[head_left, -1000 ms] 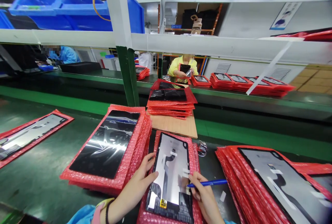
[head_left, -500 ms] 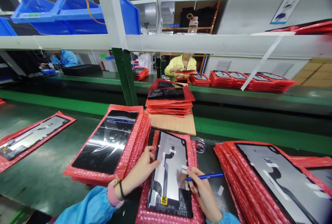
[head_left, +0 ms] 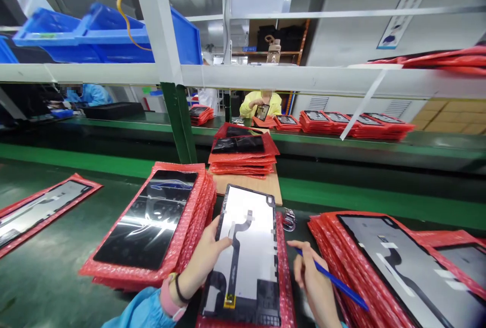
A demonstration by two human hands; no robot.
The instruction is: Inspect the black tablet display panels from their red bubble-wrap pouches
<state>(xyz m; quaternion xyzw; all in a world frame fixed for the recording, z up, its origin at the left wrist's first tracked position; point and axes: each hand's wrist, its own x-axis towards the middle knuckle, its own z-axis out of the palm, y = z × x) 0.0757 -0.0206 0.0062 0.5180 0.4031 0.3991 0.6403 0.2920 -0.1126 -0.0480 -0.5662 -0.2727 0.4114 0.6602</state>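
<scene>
Left hand grasping display panel, right hand holding blue pen — red bubble-wrap stacks both sides, green post beyond

Panel is pretty much front and centre, one stack left of it, another stack right. Just behind it there's a board with a pile on top. Bins sit up left, above the bench.

The left grip holds a display panel, the right grip a blue pen.
</scene>
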